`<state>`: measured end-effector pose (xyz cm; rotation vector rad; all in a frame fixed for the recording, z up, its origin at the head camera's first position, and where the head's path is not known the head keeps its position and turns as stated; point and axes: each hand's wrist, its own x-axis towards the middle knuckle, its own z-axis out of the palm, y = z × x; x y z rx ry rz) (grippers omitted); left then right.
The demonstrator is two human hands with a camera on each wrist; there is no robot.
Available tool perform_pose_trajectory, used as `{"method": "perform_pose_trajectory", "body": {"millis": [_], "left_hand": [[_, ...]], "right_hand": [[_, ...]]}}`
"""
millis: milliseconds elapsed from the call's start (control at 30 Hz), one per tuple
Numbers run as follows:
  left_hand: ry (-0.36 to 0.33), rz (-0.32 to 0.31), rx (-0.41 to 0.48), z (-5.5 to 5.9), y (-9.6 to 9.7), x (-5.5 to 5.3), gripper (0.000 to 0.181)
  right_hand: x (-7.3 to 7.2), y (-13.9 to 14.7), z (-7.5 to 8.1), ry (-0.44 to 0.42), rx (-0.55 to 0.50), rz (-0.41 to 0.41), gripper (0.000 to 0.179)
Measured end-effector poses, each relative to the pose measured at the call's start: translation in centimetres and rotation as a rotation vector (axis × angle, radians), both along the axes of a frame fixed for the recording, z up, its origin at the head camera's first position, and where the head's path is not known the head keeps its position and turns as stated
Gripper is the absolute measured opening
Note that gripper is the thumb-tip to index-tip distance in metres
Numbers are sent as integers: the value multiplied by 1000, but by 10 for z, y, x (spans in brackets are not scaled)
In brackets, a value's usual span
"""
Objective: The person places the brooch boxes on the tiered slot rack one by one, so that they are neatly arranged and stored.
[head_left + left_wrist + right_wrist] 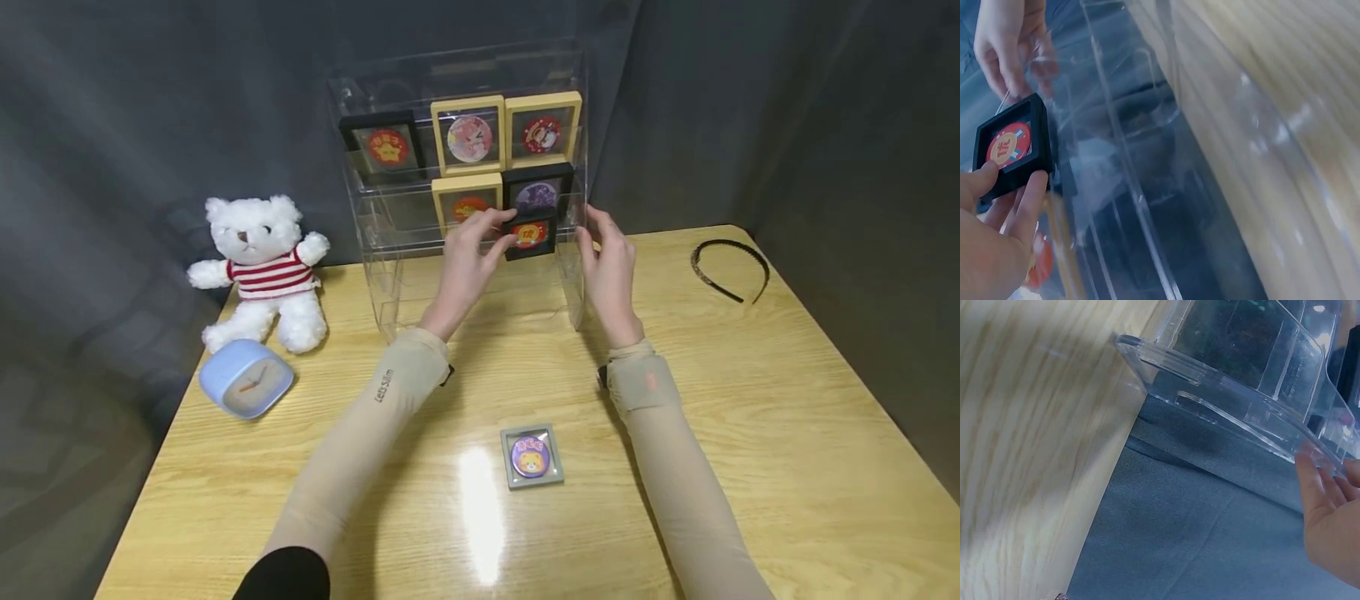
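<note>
My left hand [467, 254] pinches a small black frame [543, 244] with a round red badge in it, thumb on the front and fingers behind and below. It is in front of the lower right of a clear stepped display rack [480, 308]. In the left wrist view the black frame [1044, 140] is tilted between the fingers. My right hand [611, 271] holds the rack's right side edge between thumb and fingers. In the right wrist view those fingers [1314, 487] touch the clear side panel [1222, 384]. Behind the held frame stands another black frame [567, 179] with a purple badge.
On the upper tiers are a black frame [381, 121] and cream frames [467, 103]. A grey frame [532, 484] with a purple bear badge lies on the table [750, 467]. A white teddy bear [262, 258] and blue clock [232, 371] are left, a headband [731, 243] right.
</note>
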<state>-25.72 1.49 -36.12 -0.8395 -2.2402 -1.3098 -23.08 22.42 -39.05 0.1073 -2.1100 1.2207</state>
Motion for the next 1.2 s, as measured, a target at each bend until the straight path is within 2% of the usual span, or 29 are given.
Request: {"method": "perform_pose_trajectory", "body": {"millis": [233, 433, 767, 933, 1200], "left_hand": [[69, 35, -84, -9, 13, -3, 29], [83, 3, -85, -13, 21, -3, 30], [125, 2, -110, -25, 26, -3, 32], [157, -3, -110, -29, 26, -3, 26], [132, 6, -124, -34, 30, -2, 22]], "right_hand": [[-2, -1, 3, -7, 7, 6, 33], [-2, -2, 4, -11, -6, 12, 32], [-1, 1, 2, -35, -16, 3, 32], [-2, 3, 0, -41, -12, -6, 32], [-1, 2, 1, -20, -8, -14, 32]]}}
